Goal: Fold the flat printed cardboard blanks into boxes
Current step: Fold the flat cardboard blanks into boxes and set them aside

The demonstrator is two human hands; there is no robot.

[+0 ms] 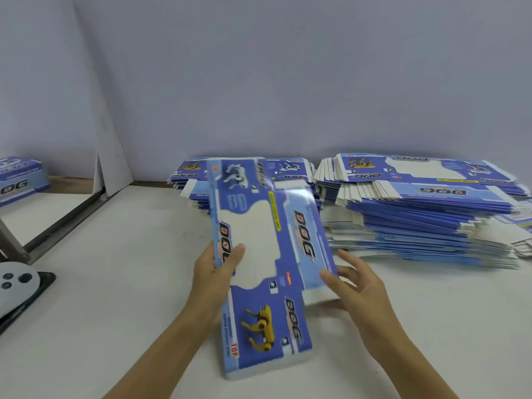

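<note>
A flat blue and white blank (259, 254) printed with "DOG" and a yellow robot dog is held lengthwise above the white table (115, 283), near end toward me. My left hand (216, 272) grips its left edge, thumb on the printed face. My right hand (357, 286) holds the right edge, thumb on top and fingers spread underneath. Two piles of the same flat blanks lie behind: a tall one (417, 211) at the right and a lower one (195, 180) in the middle back.
A folded printed box (20, 180) stands at the far left. A white controller on a black stand (17, 286) sits at the left edge. A white cardboard sheet (86, 96) leans on the wall, beside a metal frame (63, 223).
</note>
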